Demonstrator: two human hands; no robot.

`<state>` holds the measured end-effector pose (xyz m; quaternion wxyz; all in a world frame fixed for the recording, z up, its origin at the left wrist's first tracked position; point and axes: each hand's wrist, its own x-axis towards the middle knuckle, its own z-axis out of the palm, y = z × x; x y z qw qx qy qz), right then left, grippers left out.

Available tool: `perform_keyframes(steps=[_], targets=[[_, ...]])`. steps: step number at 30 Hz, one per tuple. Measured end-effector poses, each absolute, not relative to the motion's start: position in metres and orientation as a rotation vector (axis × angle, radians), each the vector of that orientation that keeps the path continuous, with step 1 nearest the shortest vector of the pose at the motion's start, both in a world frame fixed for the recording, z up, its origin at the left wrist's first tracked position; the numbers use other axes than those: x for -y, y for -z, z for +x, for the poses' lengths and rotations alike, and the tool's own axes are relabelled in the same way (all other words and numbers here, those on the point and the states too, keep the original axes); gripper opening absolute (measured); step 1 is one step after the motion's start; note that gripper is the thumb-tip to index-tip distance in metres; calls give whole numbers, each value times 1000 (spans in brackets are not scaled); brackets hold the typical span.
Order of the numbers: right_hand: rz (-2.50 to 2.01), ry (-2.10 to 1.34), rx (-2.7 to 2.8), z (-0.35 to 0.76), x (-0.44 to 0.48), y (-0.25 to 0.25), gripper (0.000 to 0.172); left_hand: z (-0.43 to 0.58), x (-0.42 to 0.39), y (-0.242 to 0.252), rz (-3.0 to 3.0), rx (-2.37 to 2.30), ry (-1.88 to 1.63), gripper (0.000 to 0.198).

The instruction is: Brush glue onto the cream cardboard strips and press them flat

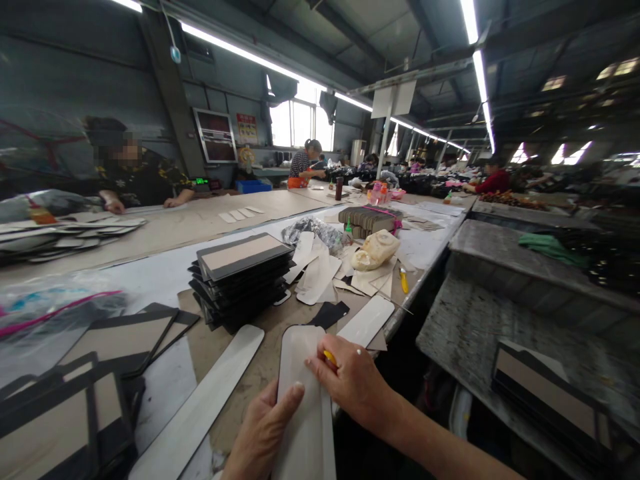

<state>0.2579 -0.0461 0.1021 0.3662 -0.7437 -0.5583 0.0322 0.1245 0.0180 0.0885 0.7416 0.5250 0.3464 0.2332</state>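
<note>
Grips long white strip w/ L hand, thumb on top, nr edge of table. Holds mostly hidden yellow item in R hand, right by strip's upper R edge. Just to L: 2nd white pc; farther back, stack of dark-edged boards.

A dull blue-grey wall closes the left side, crossed by a dark, slanting pillar. Right of it hang a silver-framed dark rectangular panel and a red-and-yellow poster, then a bright white-framed window. Long white tube lights run far back beneath a dark beamed ceiling. A long worktable covered in tan sheeting stretches into the distance; on the right stands a mottled grey bench.
</note>
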Motion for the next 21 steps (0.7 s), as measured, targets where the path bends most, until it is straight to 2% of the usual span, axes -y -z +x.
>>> perform_keyframes(steps=[3,9,17,19,21], targets=[[-1916,-83,1416,257,45,-102,19,127,-19,-84,1105,-740,-487,63],[-1934,-142,1379,253,45,-105,19,127,-18,-83,1139,-769,-475,57],[-1911,-90,1226,261,39,-98,12,128,-24,-75,1148,-800,-430,62],[-1871,-109,1157,270,36,-98,17,128,-24,-76,1145,-822,-420,58],[-1846,-219,1150,280,33,-100,30,128,-24,-77,1149,-836,-404,53]])
